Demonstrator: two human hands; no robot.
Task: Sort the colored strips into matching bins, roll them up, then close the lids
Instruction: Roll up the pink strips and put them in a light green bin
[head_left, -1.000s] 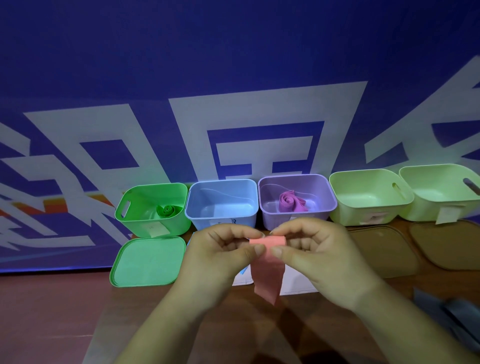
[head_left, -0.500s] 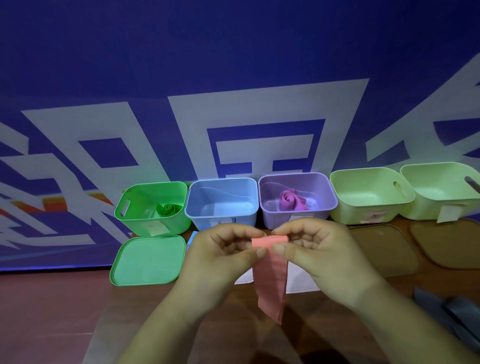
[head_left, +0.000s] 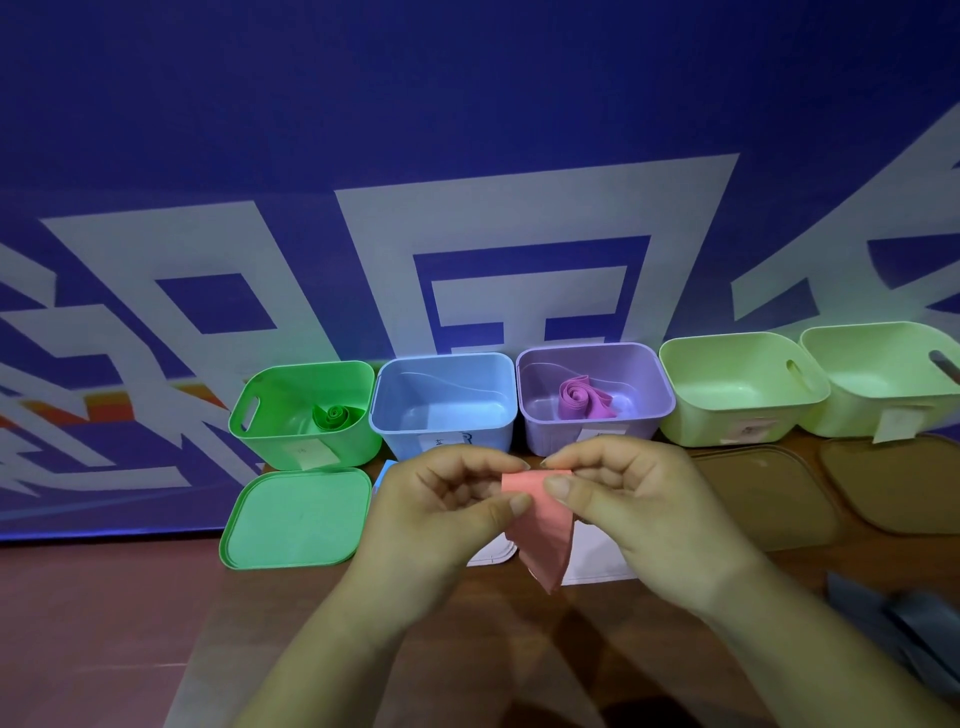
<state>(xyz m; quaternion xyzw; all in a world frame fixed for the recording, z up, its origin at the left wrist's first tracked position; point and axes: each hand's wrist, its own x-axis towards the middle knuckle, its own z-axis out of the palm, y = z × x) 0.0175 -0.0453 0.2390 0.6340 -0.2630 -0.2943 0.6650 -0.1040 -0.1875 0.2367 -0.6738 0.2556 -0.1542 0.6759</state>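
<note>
Wooden table (head_left: 498, 654): five open bins (head_left: 415, 434), one pink strip (head_left: 540, 530) pinched between left hand (head_left: 441, 514) and right hand (head_left: 644, 514)

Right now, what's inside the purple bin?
One loosely rolled purple strip lies in the purple bin. Nothing else shows, but the bin's near wall hides the front of its floor.

I see a row of open-topped plastic bins (head_left: 444, 431) walling the back of the brown wooden counter (head_left: 519, 649), with flat lids (head_left: 296, 519) lying just before them. Free room lies nearer me, apart from grey strips (head_left: 893, 634) at far right.
</note>
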